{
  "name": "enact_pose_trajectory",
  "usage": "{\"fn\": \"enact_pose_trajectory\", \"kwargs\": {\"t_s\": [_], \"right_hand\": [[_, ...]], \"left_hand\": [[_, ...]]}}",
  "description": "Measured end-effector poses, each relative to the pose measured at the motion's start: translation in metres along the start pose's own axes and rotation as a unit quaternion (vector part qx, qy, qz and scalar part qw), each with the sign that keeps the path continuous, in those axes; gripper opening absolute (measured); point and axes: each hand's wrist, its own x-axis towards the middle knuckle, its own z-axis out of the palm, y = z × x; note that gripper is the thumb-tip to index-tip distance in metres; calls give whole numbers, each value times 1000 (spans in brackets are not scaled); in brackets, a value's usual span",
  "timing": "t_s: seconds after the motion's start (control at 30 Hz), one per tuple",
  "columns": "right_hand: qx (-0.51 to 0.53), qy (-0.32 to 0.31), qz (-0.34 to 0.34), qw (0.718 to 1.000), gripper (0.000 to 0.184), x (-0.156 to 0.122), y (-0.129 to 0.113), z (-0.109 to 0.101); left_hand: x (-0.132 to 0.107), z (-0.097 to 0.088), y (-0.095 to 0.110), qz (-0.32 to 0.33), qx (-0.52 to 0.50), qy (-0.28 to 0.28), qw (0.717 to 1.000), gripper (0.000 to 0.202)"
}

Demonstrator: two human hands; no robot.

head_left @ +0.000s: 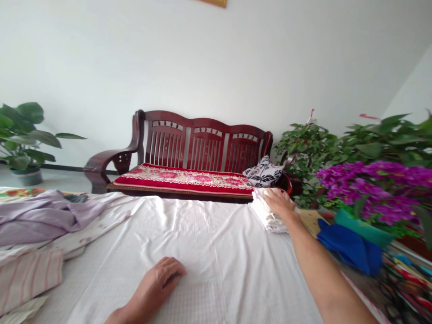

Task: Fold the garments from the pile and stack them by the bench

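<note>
A white cloth point(199, 252) with soft creases covers the surface in front of me. My left hand point(162, 281) rests on it near the front, its fingers curled in loosely and nothing seen in them. At the far right edge stands a stack of folded white cloths point(265, 216). My right arm reaches forward, and my right hand point(280, 202) lies on top of this stack with its fingers stretched out. Part of the stack is hidden under the hand.
Rumpled lavender cloth point(47, 216) and a pink-striped cloth point(30, 279) lie at left. Behind stands a dark wooden bench point(202, 144) with a patterned cushion point(265, 173). To the right are purple flowers point(378, 189), a blue cloth point(351, 247) and a cluttered heap of small items.
</note>
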Motion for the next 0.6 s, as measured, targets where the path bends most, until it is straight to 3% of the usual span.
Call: {"fn": "enact_pose_trajectory", "kwargs": {"t_s": [0.07, 0.13, 0.4, 0.6], "right_hand": [[-3, -13, 81, 997, 57, -3, -4, -1], [-9, -32, 112, 993, 58, -5, -8, -4], [-64, -76, 125, 987, 62, -9, -23, -26], [-121, -95, 94, 984, 64, -15, -30, -33]], "left_hand": [[0, 0, 1, 3, 4, -1, 1000, 20], [0, 0, 1, 10, 8, 0, 1000, 20], [-1, 3, 0, 36, 22, 3, 999, 20], [0, 5, -1, 40, 24, 15, 999, 21]]}}
